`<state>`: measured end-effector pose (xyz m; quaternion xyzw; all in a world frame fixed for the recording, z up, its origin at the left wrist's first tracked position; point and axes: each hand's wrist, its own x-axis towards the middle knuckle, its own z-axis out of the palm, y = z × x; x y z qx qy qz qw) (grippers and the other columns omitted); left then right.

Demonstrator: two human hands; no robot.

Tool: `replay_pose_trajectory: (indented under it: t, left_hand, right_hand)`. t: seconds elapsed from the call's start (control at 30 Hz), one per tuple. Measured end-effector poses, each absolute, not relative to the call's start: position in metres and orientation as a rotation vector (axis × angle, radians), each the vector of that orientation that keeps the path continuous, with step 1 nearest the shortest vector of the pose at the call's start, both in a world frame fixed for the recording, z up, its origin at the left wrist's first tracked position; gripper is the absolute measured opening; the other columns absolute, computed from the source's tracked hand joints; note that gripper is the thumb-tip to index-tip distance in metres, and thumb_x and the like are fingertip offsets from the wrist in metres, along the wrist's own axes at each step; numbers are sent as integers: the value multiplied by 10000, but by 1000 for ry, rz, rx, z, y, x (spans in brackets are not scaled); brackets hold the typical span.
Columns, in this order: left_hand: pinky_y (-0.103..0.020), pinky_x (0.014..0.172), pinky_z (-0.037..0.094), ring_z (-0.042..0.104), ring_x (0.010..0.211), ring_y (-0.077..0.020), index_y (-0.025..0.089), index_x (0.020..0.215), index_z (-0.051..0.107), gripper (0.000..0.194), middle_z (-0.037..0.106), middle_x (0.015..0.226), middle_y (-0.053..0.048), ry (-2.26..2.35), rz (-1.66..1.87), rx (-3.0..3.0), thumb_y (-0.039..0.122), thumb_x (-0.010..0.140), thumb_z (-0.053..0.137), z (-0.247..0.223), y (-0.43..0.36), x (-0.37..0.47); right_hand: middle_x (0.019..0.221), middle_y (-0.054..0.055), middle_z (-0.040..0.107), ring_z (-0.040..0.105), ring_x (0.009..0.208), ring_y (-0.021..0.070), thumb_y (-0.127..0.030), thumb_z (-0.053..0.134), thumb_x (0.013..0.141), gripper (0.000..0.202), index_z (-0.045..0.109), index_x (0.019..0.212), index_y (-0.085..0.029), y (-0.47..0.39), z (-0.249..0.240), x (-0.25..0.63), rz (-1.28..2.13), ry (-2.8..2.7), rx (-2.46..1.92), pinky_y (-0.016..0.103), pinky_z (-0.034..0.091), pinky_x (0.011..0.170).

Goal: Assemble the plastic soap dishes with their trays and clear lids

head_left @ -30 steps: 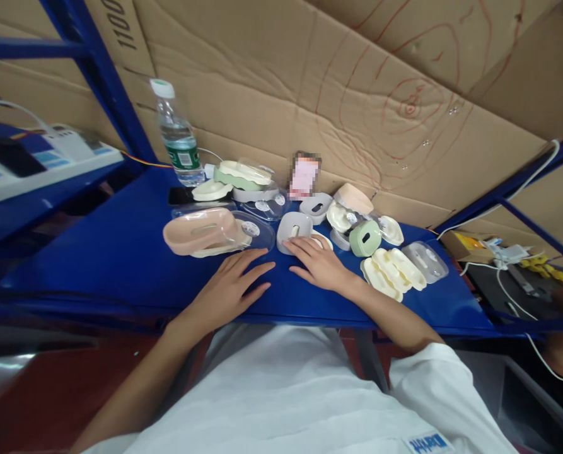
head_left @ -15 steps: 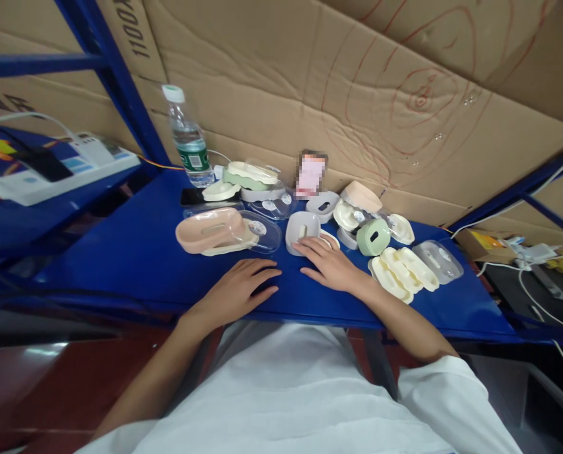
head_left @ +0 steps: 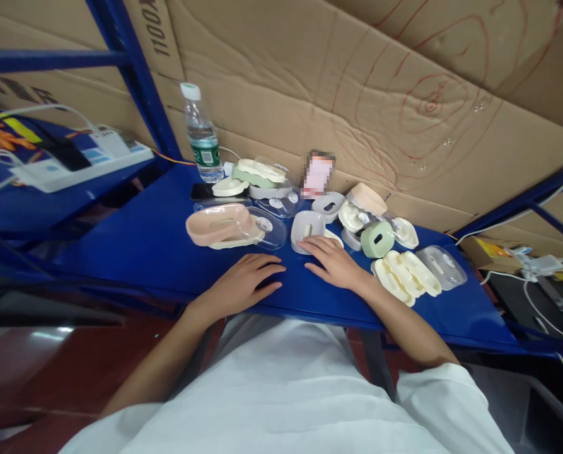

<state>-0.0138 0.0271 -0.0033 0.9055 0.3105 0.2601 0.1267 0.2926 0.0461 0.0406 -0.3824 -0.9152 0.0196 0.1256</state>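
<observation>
My left hand (head_left: 249, 282) rests flat on the blue table (head_left: 144, 265), fingers stretched out and holding nothing. Just beyond it lies a pink oval plastic dish (head_left: 219, 225) with a slot in its floor, on a cream piece and a clear lid (head_left: 272, 230). My right hand (head_left: 333, 260) is spread, its fingertips at the near rim of a grey slotted dish (head_left: 307, 226); whether they press on it I cannot tell. Part of a cream piece (head_left: 333, 238) shows behind those fingers. Right of the hand are a green slotted cup-like piece (head_left: 377, 239) and cream trays (head_left: 406, 275).
A water bottle (head_left: 202, 139) stands at the back left by a dark phone (head_left: 208, 191). Stacked green and cream dishes (head_left: 262, 176) sit beside it. A phone with a blurred screen (head_left: 318, 175) leans on the cardboard (head_left: 272, 82). A power strip (head_left: 82, 167) lies at left.
The whole view has shifted slightly, so things appear a little further right. Both hands keep their places on the table, and the dishes have not moved.
</observation>
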Motion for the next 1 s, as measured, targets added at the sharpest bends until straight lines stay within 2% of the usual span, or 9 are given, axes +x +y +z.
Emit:
replay_pose_trajectory:
  t: [0.27,0.47,0.7,0.8,0.9,1.0]
  left_hand:
    - [-514,1180,494,646,1340,-287,265,1384,711,364,691,1450,-95,907,751,2614,446,1105,565,-1,27,-14]
    - [-511,1197,490,614,1399,-290,279,1430,678,382,649,1510,-100,920,815,2607,446,1112,546,0,24,-14]
    - [-499,1185,508,619,1390,-286,269,1421,676,371,652,1488,-106,904,807,2622,432,1118,536,1,24,-14]
    - [-505,1182,511,627,1378,-292,265,1399,696,366,666,1474,-102,903,796,2619,436,1112,546,1,25,-14]
    - [-512,1178,512,641,1355,-294,265,1385,709,363,682,1458,-97,908,787,2618,440,1109,552,-1,25,-14]
    - [-506,1173,513,649,1340,-290,274,1382,715,362,691,1447,-90,908,780,2614,445,1107,554,-1,25,-14]
  right_hand:
    - [1586,154,590,524,1493,318,-395,550,1111,529,494,1616,-252,48,38,293,89,-2636,-1086,564,452,1207]
    - [1343,100,750,666,1313,267,-331,545,1117,303,659,1392,-276,45,46,295,297,-2527,-839,504,508,1138]
    - [1220,119,741,674,1178,287,-359,504,1119,230,660,1240,-242,49,60,309,270,-2416,-841,493,535,1031]
    - [1246,137,718,651,1177,307,-485,540,1104,314,659,1242,-230,51,58,312,249,-2479,-965,485,524,1036]
    - [1246,152,704,635,1166,337,-654,626,1024,518,660,1299,-216,50,57,310,231,-2565,-1070,492,512,1041]
    - [1248,154,700,635,1148,344,-688,652,994,617,643,1395,-219,47,56,306,187,-2605,-1146,493,505,1033]
